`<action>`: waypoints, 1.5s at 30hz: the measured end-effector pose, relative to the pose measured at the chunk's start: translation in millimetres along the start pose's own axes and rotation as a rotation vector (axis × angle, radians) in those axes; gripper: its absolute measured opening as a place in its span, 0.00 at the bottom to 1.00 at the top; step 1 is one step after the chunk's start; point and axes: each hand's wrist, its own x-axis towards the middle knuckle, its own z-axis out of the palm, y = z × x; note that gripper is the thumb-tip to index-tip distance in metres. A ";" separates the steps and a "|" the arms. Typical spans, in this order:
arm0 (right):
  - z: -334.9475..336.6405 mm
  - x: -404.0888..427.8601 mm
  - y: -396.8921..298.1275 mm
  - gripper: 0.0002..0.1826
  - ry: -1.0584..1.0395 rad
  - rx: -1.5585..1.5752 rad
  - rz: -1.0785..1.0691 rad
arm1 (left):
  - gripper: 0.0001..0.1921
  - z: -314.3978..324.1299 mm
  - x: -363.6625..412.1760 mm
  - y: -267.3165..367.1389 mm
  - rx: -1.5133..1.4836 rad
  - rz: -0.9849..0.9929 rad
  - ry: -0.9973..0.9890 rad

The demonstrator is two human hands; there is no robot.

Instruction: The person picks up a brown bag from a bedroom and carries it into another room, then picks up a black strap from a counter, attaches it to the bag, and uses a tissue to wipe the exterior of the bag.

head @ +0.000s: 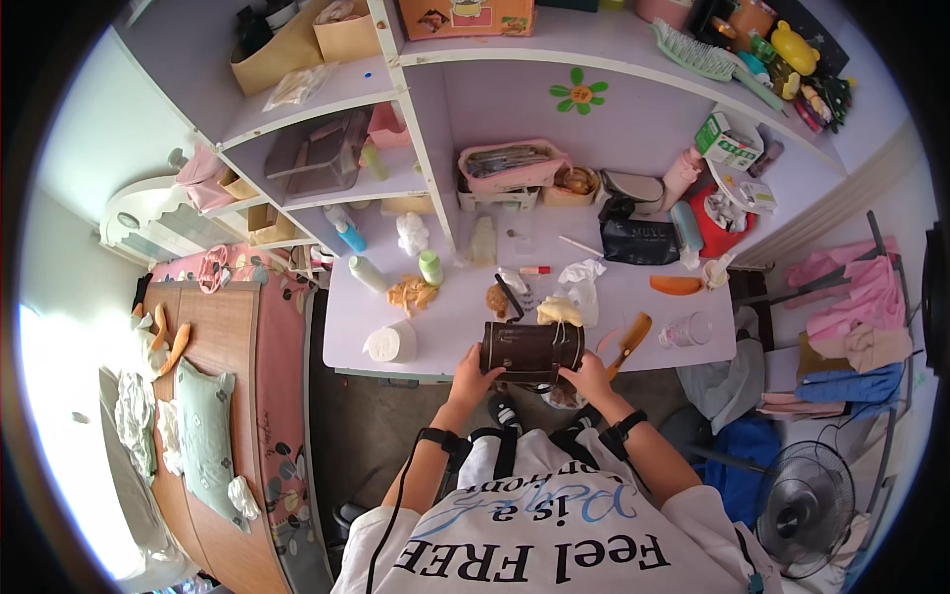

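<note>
A small dark brown leather handbag [519, 350] with pale stitching and a strap is held up at the front edge of the desk. My left hand [475, 375] grips its left end, thumb across the near face. At the opposite end, my right hand [588, 377] holds the lower corner near the strap. A cream soft charm [559, 310] with a thin cord rests against the bag's top edge. Just beyond it lie a brown fluffy ball [496, 301] and a black strip-like object [510, 298]. An orange comb [631, 343] is right of my right hand.
The lilac desk [453, 341] also bears a tissue roll [392, 343], a tan cloth scrunchie [413, 294], bottles, a clear cup [684, 330] and a black pouch [640, 241]. Shelves rise behind. A bed [215, 312] stands left; an electric fan [805, 497] stands right.
</note>
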 end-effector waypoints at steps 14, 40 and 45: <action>13.0 0.5 8.0 0.23 0.000 0.036 -0.011 | 0.30 6.9 -0.6 -0.2 -0.172 -0.094 -0.003; 9.5 11.9 -13.4 0.24 0.059 -0.013 -0.002 | 0.21 -2.6 1.1 -2.9 -0.086 -0.103 -0.014; 9.1 11.3 -3.5 0.23 0.007 -0.117 0.042 | 0.22 0.6 -1.0 -11.0 -0.080 -0.090 -0.045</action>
